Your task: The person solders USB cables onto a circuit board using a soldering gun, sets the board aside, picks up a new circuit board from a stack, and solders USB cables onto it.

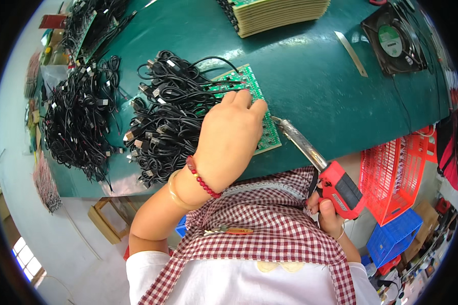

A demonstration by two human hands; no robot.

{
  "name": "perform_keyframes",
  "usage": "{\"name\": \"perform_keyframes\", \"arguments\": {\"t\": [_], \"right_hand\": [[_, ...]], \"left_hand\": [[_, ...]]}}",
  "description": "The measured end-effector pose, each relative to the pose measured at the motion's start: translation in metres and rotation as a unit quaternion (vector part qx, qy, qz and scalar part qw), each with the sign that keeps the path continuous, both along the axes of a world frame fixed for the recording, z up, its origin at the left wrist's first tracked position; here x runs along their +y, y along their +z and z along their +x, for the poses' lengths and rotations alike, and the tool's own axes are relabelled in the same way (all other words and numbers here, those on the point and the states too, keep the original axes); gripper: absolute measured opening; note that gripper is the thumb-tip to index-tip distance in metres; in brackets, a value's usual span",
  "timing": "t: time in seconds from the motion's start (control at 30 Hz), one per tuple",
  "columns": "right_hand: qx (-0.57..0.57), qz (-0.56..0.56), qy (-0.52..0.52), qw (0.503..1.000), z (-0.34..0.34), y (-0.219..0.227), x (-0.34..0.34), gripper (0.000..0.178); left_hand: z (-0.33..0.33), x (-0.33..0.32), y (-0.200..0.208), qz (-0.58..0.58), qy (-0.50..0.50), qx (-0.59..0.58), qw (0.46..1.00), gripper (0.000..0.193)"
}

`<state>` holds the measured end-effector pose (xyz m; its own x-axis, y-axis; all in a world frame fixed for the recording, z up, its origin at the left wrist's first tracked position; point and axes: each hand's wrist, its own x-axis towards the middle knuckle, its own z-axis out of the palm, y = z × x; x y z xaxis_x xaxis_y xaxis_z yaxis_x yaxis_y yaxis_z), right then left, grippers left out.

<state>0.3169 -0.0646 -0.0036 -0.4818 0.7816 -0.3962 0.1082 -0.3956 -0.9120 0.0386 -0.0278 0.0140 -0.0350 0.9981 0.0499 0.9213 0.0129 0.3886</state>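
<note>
Left hand (234, 129) rested over circuit board (270, 134), grip couldn't be told | right hand (332, 217) clutched soldering iron (316, 160) right of board | black cables (163, 112) lay left | fan (399, 58), farther right, bore green label (390, 40)

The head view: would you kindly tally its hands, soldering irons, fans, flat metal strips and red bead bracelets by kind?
Hands: 2 (left hand, right hand)
Soldering iron: 1
Fan: 1
Metal strip: 1
Red bead bracelet: 1
Total: 6
</note>
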Motion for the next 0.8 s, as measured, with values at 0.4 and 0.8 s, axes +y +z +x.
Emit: {"name": "perform_keyframes", "arguments": {"t": [0.4,0.8], "right_hand": [[0.048,0.081,-0.108,0.99,-0.005,-0.002,0.012,0.046],[0.063,0.085,-0.102,0.989,-0.015,0.007,0.019,0.045]], "left_hand": [[-0.148,-0.004,0.032,0.08,0.235,0.196,0.949,0.01],[-0.2,-0.031,0.012,0.152,0.14,-0.005,0.978,0.009]]}}
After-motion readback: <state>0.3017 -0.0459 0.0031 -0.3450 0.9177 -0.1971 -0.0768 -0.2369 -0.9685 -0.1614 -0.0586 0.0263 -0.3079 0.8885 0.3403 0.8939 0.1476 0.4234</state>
